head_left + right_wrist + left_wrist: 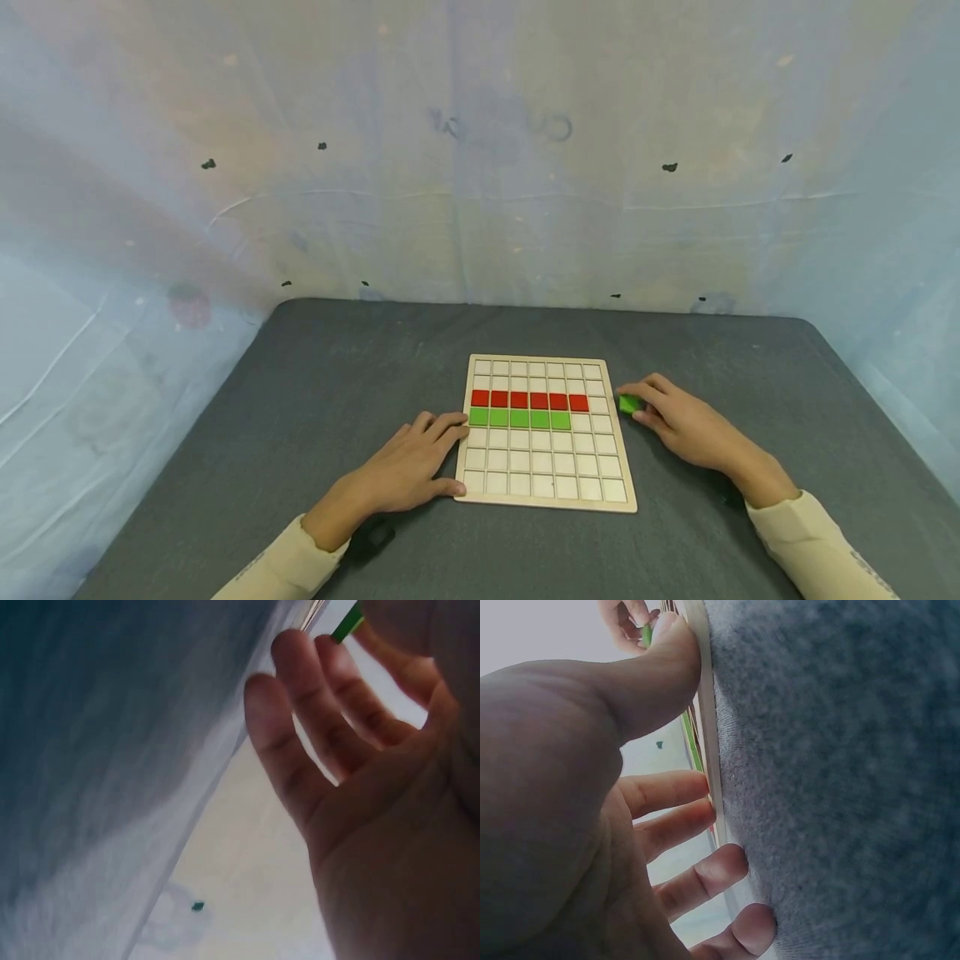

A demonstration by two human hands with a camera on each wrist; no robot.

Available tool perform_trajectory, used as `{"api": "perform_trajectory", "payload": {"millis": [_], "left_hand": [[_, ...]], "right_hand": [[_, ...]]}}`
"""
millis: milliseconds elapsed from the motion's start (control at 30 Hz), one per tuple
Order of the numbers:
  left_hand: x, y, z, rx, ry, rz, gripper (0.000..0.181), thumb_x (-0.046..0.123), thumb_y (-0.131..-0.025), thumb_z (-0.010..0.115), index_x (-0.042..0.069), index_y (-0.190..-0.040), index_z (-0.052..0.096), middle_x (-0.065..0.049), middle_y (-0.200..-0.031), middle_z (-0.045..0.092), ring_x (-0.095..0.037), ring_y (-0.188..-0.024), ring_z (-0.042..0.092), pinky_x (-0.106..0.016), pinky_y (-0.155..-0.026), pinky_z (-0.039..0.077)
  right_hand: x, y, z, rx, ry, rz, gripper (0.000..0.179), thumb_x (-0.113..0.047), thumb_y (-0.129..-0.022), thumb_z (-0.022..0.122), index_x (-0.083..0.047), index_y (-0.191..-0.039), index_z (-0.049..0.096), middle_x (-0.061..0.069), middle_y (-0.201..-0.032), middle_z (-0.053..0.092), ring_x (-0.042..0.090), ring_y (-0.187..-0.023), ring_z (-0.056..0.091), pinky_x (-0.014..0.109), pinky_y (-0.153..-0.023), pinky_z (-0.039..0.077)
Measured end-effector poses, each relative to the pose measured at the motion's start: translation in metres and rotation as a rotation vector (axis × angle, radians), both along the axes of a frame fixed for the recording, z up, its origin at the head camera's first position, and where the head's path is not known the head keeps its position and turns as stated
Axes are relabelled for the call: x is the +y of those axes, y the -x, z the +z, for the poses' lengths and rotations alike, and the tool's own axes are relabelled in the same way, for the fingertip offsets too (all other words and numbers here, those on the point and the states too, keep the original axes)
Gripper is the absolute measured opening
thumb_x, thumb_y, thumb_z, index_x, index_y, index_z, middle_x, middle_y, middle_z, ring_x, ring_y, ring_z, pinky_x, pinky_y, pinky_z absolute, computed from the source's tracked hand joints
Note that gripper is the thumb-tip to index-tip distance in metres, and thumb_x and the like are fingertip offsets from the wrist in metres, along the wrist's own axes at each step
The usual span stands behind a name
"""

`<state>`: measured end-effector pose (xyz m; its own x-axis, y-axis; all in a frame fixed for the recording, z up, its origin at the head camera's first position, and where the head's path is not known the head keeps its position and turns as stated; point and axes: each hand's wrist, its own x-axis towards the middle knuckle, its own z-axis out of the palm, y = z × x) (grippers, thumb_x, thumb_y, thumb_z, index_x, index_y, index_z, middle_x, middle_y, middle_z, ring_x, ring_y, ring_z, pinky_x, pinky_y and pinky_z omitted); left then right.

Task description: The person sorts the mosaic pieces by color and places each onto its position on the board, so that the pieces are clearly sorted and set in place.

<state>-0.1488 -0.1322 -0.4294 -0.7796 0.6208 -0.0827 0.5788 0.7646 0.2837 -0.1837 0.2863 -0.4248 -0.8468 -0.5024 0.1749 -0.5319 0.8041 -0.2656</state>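
A wooden grid board (543, 502) lies on the dark table. One row holds several red square tiles (519, 400), and the row just nearer holds several green ones (519, 418), a tile shorter at its right end. Beside the board's right edge my right hand (690, 421) pinches a loose green tile (630, 404) between thumb and fingertips; its edge also shows in the right wrist view (347, 621). My left hand (408, 467) rests with spread, relaxed fingers along the left edge, thumb at the near left corner. In the left wrist view its fingertips (724, 870) reach the board's side.
The dark grey table (360, 350) extends around the board on all sides. Pale hanging sheeting (480, 233) with small dark marks rises behind the table's far edge and along both sides.
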Motion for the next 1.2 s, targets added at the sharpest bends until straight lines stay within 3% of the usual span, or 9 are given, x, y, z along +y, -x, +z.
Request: {"api": "perform_trajectory", "payload": {"millis": [567, 867, 1200], "left_hand": [[-0.001, 0.000, 0.001, 0.002, -0.004, -0.002, 0.075, 0.053, -0.091, 0.064, 0.016, -0.151, 0.041, -0.001, -0.159, 0.032, -0.022, -0.126, 0.040, -0.049, -0.095, 0.042], [-0.001, 0.001, -0.003, 0.000, -0.010, -0.009, 0.075, 0.054, -0.091, 0.063, 0.017, -0.152, 0.040, 0.000, -0.160, 0.031, -0.021, -0.125, 0.039, -0.048, -0.094, 0.041], [-0.001, 0.000, -0.002, 0.012, -0.003, -0.007, 0.075, 0.054, -0.091, 0.064, 0.017, -0.151, 0.041, -0.001, -0.160, 0.031, -0.021, -0.125, 0.040, -0.047, -0.093, 0.041]], "right_hand": [[-0.019, -0.003, 0.001, 0.010, -0.043, 0.027, 0.036, -0.019, -0.100, 0.062, -0.021, -0.136, 0.060, -0.005, -0.119, 0.058, 0.003, -0.090, 0.058, 0.028, -0.072, 0.048], [-0.032, -0.002, 0.001, 0.000, -0.054, 0.084, 0.039, -0.019, -0.098, 0.064, -0.018, -0.137, 0.059, -0.001, -0.121, 0.058, 0.001, -0.085, 0.054, 0.027, -0.072, 0.048], [-0.045, -0.001, 0.001, -0.001, -0.066, 0.106, 0.038, -0.024, -0.100, 0.062, -0.021, -0.137, 0.059, -0.003, -0.126, 0.058, 0.003, -0.090, 0.059, 0.030, -0.076, 0.051]]}}
